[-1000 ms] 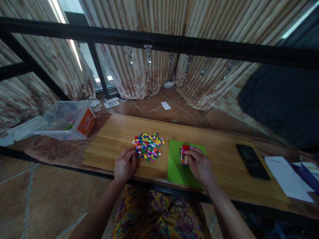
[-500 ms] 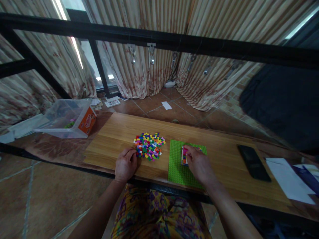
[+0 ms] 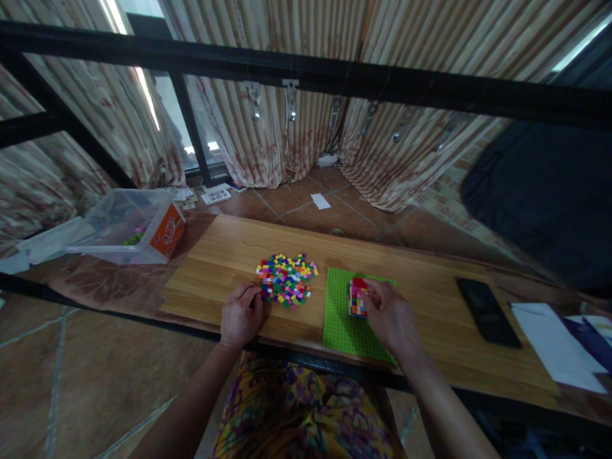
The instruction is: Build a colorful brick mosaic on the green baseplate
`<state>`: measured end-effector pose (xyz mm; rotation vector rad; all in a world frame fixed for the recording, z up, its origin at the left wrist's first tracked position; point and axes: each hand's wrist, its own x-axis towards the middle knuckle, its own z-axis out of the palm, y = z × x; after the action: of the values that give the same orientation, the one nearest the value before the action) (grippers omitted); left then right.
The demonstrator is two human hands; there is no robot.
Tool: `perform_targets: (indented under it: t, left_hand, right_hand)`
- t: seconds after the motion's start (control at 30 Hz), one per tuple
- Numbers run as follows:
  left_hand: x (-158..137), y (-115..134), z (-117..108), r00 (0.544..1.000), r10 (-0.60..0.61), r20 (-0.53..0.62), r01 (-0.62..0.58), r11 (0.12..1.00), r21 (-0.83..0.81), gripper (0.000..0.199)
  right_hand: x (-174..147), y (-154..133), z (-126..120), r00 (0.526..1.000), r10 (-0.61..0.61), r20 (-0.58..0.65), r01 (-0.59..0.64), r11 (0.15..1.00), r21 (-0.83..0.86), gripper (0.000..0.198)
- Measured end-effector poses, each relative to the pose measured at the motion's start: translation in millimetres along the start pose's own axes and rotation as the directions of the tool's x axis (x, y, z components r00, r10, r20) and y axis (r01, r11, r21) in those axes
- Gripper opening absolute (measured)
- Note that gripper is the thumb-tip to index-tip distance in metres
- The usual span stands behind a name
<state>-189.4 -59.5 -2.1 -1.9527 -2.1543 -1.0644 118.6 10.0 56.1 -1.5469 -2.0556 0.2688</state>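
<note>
Right hand (image 3: 393, 317) covering the right side of the small multicoloured brick block (image 3: 357, 297) and the near-right part of the flat green studded baseplate (image 3: 338, 319); contact of fingertips with block not resolvable. Left hand (image 3: 241, 315) curled, palm side hidden; anything held inside not visible. Single pieces in the loose pile of tiny coloured plastic bricks (image 3: 287, 280) too small to tell shapes. Print on the orange label of the clear plastic storage box (image 3: 129, 228) unreadable; contents blurred behind its wall. White paper sheet (image 3: 554, 347) and dark blue item at right cut off by frame edge. Both forearms cut off at bottom edge.
</note>
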Motion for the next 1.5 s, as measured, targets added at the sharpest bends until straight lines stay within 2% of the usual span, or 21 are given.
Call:
perform_targets:
  t: [0.17,0.37,0.6,1.0,1.2,1.37,1.5]
  left_hand:
    - [0.2,-0.1,0.5,1.000,-0.004,-0.003,0.004,1.000,0.005,0.018]
    - [0.1,0.0,0.5,1.000,-0.007,-0.002,0.007,1.000,0.009,0.018]
    - [-0.1,-0.8,0.8,1.000,-0.008,0.000,0.008,1.000,0.006,0.018]
    - [-0.2,-0.8,1.2,1.000,0.000,-0.007,0.000,1.000,0.001,0.018]
    - [-1.2,-1.7,2.6,0.999,0.018,-0.027,-0.018,1.000,0.010,0.018]
    - [-1.8,0.1,2.5,1.000,-0.006,-0.025,0.006,1.000,-0.007,0.017]
    - [-1.5,1.3,1.9,0.999,-0.019,-0.027,0.019,1.000,-0.003,0.017]
  right_hand:
    - [0.8,3.8,5.9,0.993,-0.025,-0.115,0.020,0.999,-0.048,0.034]
    - [-1.7,9.0,23.5,0.989,0.020,-0.149,-0.025,0.999,-0.027,0.035]
    - [-4.4,5.4,30.8,0.979,0.039,-0.199,-0.034,0.999,0.028,0.030]
    - [-4.6,2.3,38.7,0.979,0.045,-0.198,-0.052,0.998,-0.030,0.031]
    - [-2.7,3.7,32.2,0.983,-0.008,-0.182,0.001,0.999,-0.040,0.031]
    - [-10.4,-18.6,31.8,0.969,-0.124,-0.211,0.106,0.990,-0.096,0.029]
    - [-17.7,-50.3,48.1,0.978,-0.197,-0.063,0.195,0.980,-0.035,0.025]
